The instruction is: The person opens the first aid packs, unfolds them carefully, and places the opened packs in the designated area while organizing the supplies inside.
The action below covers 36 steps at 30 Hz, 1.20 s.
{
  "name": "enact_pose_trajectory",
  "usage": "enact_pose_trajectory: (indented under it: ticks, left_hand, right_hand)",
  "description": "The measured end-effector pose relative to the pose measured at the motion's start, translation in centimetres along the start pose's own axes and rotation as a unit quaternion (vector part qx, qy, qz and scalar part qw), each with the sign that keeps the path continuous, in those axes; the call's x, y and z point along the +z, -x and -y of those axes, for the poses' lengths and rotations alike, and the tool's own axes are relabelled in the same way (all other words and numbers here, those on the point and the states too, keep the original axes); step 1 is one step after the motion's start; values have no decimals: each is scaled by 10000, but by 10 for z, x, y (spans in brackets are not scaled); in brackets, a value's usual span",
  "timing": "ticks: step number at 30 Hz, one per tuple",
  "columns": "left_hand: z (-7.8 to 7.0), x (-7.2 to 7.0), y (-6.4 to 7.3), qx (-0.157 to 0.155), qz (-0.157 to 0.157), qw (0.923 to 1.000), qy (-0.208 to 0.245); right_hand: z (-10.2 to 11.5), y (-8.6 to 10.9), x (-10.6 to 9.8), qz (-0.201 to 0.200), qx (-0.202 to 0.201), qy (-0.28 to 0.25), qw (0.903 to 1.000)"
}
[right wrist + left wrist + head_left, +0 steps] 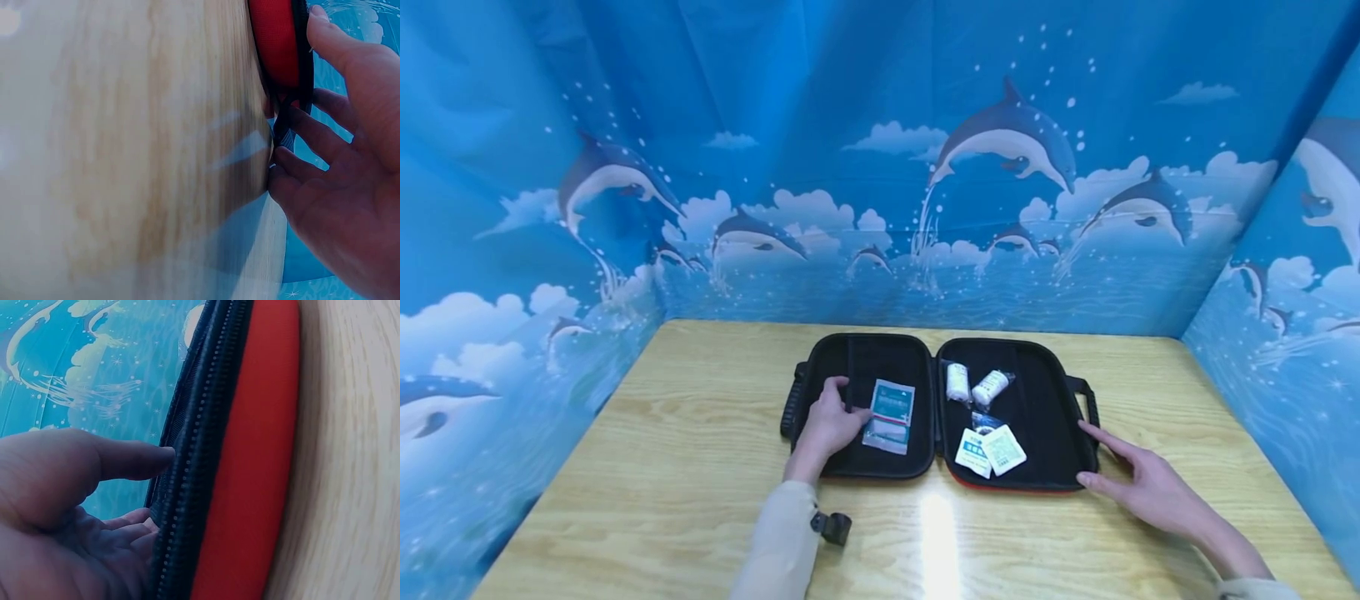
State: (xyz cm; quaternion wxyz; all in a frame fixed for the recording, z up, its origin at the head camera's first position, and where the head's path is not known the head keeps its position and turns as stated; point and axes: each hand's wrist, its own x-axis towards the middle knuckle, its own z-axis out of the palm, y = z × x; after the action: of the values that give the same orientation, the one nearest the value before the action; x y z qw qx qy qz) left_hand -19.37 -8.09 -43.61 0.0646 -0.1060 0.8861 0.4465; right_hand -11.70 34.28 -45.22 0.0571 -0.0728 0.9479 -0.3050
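1. Case (1047, 425): lies unfolded on the table (685, 467), interior up.
2. My left hand (831, 427): fingers parted, inside the left half; thumb at the green-and-white packet (892, 403). I cannot tell whether they touch.
3. My right hand (1159, 490): fingers extended, loosely spread, at the right half's outer edge beside the handle (1092, 405).
4. Right half: holds two white rolls (957, 382) and flat sachets (1004, 451).

- I see blue backdrop (850, 75) on three sides, printed with dolphins (1013, 121) and clouds (812, 210).
- Table (662, 433): pale wood grain.
- I note bright glare (938, 542) on its near part.
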Motion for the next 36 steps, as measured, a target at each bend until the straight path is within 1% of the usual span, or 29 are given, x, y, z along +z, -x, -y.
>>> enact_pose_trajectory:
  ticks: [5, 10, 12, 15, 18, 21, 23, 25, 27, 30, 31, 33, 36]
  left_hand:
    - [1, -2, 2, 68, 33, 9998, -195]
    - [2, -3, 3, 139, 216, 9994, -245]
    - [0, -3, 4, 166, 190, 9992, -317]
    - [-5, -3, 7, 269, -74, 9978, -602]
    - [-14, -1, 13, 378, -433, 9945, -876]
    - [-23, 4, 17, 697, -787, 9889, -1049]
    - [-27, 10, 18, 1036, -857, 9860, -989]
    - [-31, 16, 21, 1419, -724, 9833, -881]
    - [-35, 23, 25, 1786, -366, 9805, -734]
    - [-42, 35, 33, 2260, 250, 9707, -779]
    - [-44, 40, 35, 2378, 435, 9665, -866]
    - [-49, 48, 40, 2582, 696, 9570, -1121]
    - [-54, 59, 45, 2664, 909, 9468, -1559]
  right_hand:
    - [0, 0, 0, -8, -29, 20, 10000]
    - [0, 1, -1, -11, -6, 29, 10000]
    - [0, 1, -1, -3, -3, 24, 10000]
    - [0, 1, -1, -8, -19, 25, 10000]
    - [0, 0, -1, -13, -35, 28, 10000]
    - [1, 0, -2, 5, -24, 27, 10000]
    - [2, 0, -2, -1, -35, 35, 10000]
    - [2, 0, -2, 6, -33, 25, 10000]
    - [1, 0, -1, 2, -42, 35, 10000]
    - [1, 0, -1, 17, -40, 17, 10000]
    - [0, 0, -1, 24, -34, 22, 10000]
    - [0, 0, -1, 27, -24, 36, 10000]
    - [0, 0, -1, 2, -36, 35, 10000]
